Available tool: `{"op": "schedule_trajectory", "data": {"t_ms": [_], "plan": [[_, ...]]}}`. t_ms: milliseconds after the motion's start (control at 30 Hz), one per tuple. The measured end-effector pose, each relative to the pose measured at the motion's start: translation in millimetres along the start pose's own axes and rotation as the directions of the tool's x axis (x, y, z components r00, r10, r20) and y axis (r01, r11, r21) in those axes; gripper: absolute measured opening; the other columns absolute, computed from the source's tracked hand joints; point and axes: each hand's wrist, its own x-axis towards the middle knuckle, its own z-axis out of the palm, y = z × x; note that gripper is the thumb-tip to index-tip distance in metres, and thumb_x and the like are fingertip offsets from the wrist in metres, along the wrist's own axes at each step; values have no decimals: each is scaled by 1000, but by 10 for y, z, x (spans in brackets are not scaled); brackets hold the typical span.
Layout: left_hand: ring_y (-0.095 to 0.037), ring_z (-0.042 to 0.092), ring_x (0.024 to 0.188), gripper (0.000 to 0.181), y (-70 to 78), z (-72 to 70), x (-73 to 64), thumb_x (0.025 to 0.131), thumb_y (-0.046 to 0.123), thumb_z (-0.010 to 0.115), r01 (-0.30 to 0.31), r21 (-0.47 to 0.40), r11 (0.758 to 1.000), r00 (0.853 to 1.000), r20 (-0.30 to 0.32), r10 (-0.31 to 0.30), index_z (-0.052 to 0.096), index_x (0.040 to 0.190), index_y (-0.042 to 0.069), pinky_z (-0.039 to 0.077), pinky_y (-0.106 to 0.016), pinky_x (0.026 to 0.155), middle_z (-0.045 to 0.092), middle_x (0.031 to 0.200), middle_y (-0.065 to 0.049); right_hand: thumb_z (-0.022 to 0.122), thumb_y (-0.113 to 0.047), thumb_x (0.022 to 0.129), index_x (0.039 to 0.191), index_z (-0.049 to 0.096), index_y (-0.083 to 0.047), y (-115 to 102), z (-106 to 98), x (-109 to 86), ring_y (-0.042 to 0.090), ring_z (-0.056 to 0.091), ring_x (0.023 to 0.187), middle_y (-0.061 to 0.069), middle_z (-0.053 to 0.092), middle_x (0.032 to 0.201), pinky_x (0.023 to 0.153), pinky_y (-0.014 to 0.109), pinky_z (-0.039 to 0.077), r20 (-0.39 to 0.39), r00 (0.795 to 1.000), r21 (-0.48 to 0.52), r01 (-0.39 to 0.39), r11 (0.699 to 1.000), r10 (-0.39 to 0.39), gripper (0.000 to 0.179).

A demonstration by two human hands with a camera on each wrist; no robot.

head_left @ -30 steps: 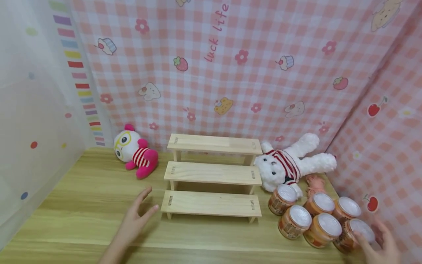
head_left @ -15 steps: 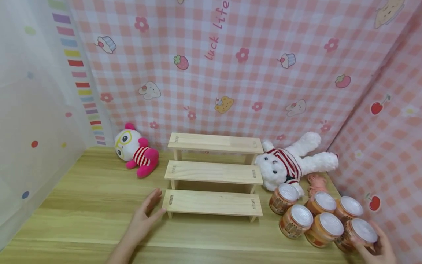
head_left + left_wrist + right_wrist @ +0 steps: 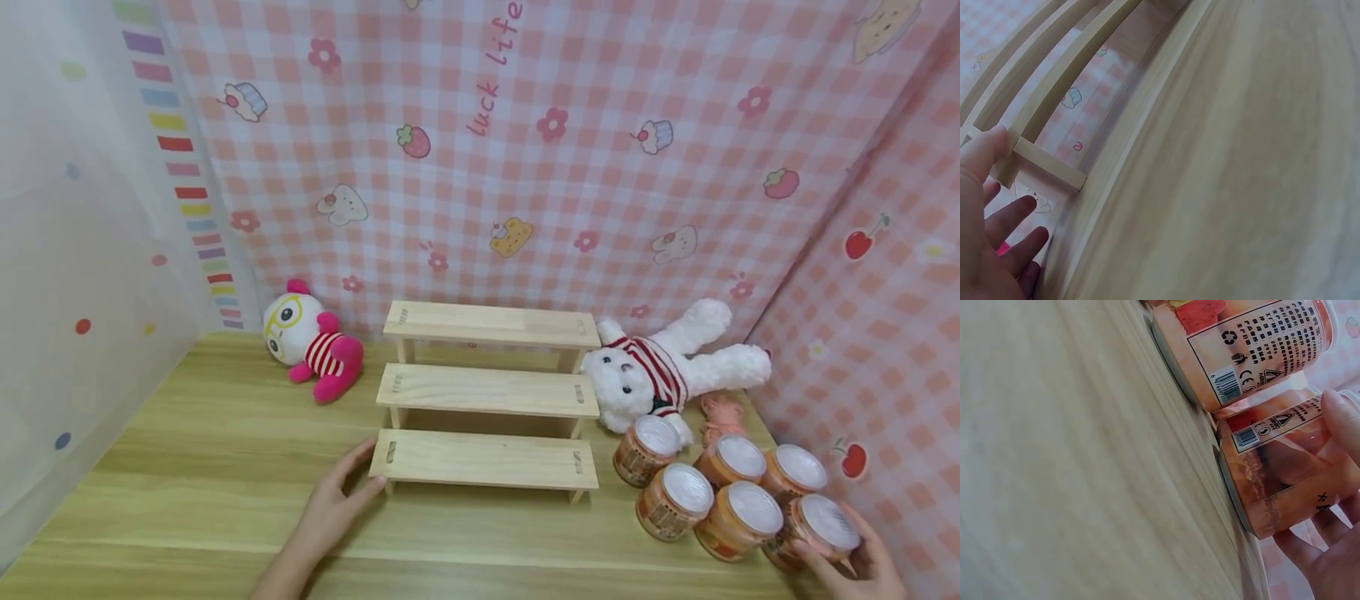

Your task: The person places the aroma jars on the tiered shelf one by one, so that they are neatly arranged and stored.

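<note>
Clasping orange can [image 3: 1291, 465], right grip [image 3: 862, 562] wide

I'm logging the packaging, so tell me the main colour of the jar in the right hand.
The jar is mainly orange, best seen in the right wrist view.

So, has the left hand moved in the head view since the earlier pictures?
Yes, rightward: the left hand was just left of the wooden stand's bottom step and now touches that step's left end.
</note>
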Motion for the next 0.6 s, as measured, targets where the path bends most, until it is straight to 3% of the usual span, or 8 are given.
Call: {"op": "schedule_trajectory", "data": {"t_ms": [100,133,200,267,333,367,467,600], "plan": [[-29,47,124,58,-11,12,-8,85,11,72,1,13,1000,1000,-11,0,49,138,4,24,-8,98,56,132,-13,73,11,76,135,39,15,24,-14,17,3,64,89,-1,66,104,72,10,48,39,998,96,44,994,-48,68],[-29,47,123,58,-15,14,-11,85,10,72,3,19,1000,1000,-15,-3,49,138,4,24,-8,98,56,132,-13,72,13,76,135,40,15,21,-11,19,3,64,89,-3,66,103,72,10,48,35,998,82,43,996,-46,67],[-28,48,123,58,-19,16,-13,85,11,72,9,27,1000,1000,-19,-9,49,138,4,23,-8,98,56,131,-13,66,23,73,134,42,14,8,0,25,3,65,87,-1,67,100,72,10,48,5,1000,107,-6,994,6,66],[-28,48,123,57,-15,19,-10,86,12,72,11,23,1000,1000,-17,-11,49,138,5,24,-8,99,56,132,-13,61,29,72,134,45,12,-21,12,25,1,64,86,-5,67,98,71,9,48,-40,996,46,-74,996,76,66],[-28,48,123,55,-9,21,-3,87,13,71,5,14,1000,1000,-15,-5,50,137,5,24,-9,99,57,131,-12,63,28,72,133,45,13,-33,14,34,0,64,87,-6,67,99,72,9,47,-57,994,34,-92,995,94,65],[-28,48,123,55,-7,22,0,87,13,71,3,9,1000,1000,-13,-3,50,137,5,24,-9,99,57,131,-12,66,25,73,133,44,14,-22,8,42,3,65,89,-2,67,100,73,10,48,-46,996,101,-74,992,79,65],[-29,48,123,54,1,25,7,88,14,71,0,1,1000,1000,-14,0,50,136,5,25,-9,99,57,131,-13,78,6,74,134,40,16,8,-32,66,5,65,92,2,66,104,75,11,48,38,999,177,14,984,-21,72],[-28,48,123,55,7,23,16,87,15,71,17,5,1000,1000,-14,-17,50,137,5,25,-9,99,56,131,-13,82,-4,72,135,36,17,36,-94,108,9,65,94,7,65,106,75,14,49,127,987,302,61,951,-104,81]]}}
